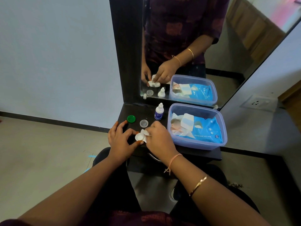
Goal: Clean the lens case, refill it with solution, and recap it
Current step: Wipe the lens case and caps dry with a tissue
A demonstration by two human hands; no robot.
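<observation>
- Nearest, two bare forearms come in from 6 o'clock. The R one wears a gold bangle (197, 185) and, closer to the wrist, a pink thread band (173, 159).
- L hand (119, 139) is at 9 o'clock of the lens case (139, 137). Thumb and one fingertip pinch the case by its edges, and the other fingers are spread over the dark shelf (123, 115).
- The lens case is white and sits near the front edge of the shelf, right between the two hands. One round well shows; the rest is under the tissue.
- R hand (158, 137) is at 3 o'clock of the case, fingers curled, pinching a crumpled white tissue (145, 132) that is touching the case top.
- The clear cap (144, 123) lies on the shelf at 12 o'clock of the case, near it but not touching.
- The green cap (131, 119) is at 11 o'clock, a bit further back, apart from the clear one.
- The solution bottle (158, 112) stands upright at 1 o'clock behind the clear cap. It is white w/ a dark blue label, and its nozzle end is white.
- A translucent plastic tub (200, 145) is at 3 o'clock, just beside the bottle, w/ a blue wet-wipes pack (206, 129) inside.
- Furthest, at 12 o'clock, a dark-framed mirror (228, 46) rises from the back of the shelf and reflects the hands, bottle and tub.
</observation>
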